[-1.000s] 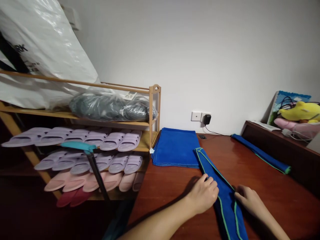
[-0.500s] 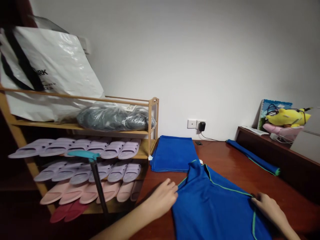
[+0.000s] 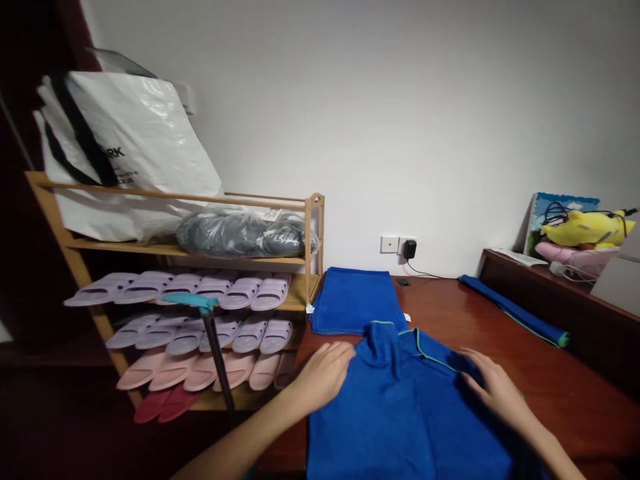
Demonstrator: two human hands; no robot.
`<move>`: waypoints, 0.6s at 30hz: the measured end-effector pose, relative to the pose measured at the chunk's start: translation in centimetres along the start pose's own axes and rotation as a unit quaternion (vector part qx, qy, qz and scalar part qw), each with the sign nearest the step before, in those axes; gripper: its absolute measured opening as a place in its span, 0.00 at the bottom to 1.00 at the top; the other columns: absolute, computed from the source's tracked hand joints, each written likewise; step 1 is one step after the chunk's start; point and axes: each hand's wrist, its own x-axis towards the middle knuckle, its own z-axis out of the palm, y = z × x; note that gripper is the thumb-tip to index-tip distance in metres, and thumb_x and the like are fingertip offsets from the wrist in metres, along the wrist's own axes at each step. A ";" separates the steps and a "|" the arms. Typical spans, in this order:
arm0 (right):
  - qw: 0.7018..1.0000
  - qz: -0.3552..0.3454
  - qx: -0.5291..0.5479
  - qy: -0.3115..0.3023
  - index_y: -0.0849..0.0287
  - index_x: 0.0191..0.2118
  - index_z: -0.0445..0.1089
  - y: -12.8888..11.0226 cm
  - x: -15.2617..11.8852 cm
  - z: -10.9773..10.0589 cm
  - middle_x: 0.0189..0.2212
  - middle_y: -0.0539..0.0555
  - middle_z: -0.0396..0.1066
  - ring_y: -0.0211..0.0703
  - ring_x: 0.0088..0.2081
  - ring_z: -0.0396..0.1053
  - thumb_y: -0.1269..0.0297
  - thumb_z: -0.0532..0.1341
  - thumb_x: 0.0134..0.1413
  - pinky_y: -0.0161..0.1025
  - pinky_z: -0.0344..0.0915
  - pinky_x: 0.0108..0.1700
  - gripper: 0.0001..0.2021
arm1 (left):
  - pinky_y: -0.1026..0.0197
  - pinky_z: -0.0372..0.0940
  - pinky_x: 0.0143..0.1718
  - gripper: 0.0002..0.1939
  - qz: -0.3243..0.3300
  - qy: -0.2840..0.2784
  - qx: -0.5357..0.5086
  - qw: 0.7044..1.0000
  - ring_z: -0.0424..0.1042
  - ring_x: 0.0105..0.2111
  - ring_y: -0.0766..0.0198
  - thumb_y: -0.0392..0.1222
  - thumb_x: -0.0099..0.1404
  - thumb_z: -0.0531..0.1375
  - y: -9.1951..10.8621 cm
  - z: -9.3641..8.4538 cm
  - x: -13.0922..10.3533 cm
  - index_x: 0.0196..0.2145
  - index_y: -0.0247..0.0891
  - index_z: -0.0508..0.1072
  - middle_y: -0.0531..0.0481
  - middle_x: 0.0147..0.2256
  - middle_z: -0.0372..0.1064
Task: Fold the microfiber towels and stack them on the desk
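Observation:
A blue cloth (image 3: 380, 420) with thin green edging lies spread and slightly rumpled on the front of the brown tabletop. At its upper left edge, my left hand (image 3: 327, 372) has its fingers curled closed on the fabric. My right hand (image 3: 495, 387) rests over the right edge, open, with its thumb apart from its outstretched fingers. Just beyond the cloth sits a neat stack of folded blue cloths (image 3: 357, 300), partly overlapped by the near one's top edge. Another blue cloth, folded into a long narrow strip (image 3: 515, 310), lies at the right back.
Left of the table (image 3: 440, 307) stands a wooden rack (image 3: 315, 233) with several slippers, a white bag (image 3: 145, 133) and plastic-wrapped grey goods. A black pole with a teal top (image 3: 193, 301) stands before it. A raised ledge on the right holds a yellow plush toy (image 3: 585, 229).
The near cloth has been drawn out wider and flatter, its left part shifting left. My right hand has moved up and left, its fingers now stretched out. The view has turned slightly left.

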 end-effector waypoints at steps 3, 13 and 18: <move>0.997 -0.029 0.021 -0.069 0.52 0.63 0.54 -3.9 1.9 1.6 0.62 0.52 0.53 0.45 0.63 0.51 0.44 0.46 0.59 0.47 0.51 0.62 0.30 | 0.44 0.50 0.58 0.25 -0.008 -0.075 -0.013 0.997 0.50 0.62 0.49 0.43 0.69 0.49 0.6 1.9 2.8 0.62 0.35 0.57 0.39 0.63 0.50; 0.998 0.054 -0.006 -0.044 0.45 0.62 0.55 5.2 0.0 3.3 0.63 0.49 0.50 0.46 0.64 0.47 0.39 0.46 0.56 0.52 0.49 0.62 0.31 | 0.43 0.45 0.61 0.28 -0.057 -0.069 -0.007 0.996 0.45 0.64 0.51 0.54 0.72 0.44 -0.3 2.2 -5.1 0.65 0.45 0.50 0.48 0.65 0.45; 0.999 0.047 0.019 0.003 0.54 0.55 0.66 8.9 -0.7 2.6 0.58 0.53 0.62 0.47 0.59 0.59 0.41 0.50 0.55 0.46 0.55 0.61 0.29 | 0.45 0.53 0.56 0.22 -0.107 0.001 -0.001 0.994 0.64 0.53 0.50 0.55 0.70 0.47 -2.1 0.7 -6.1 0.52 0.43 0.69 0.45 0.53 0.67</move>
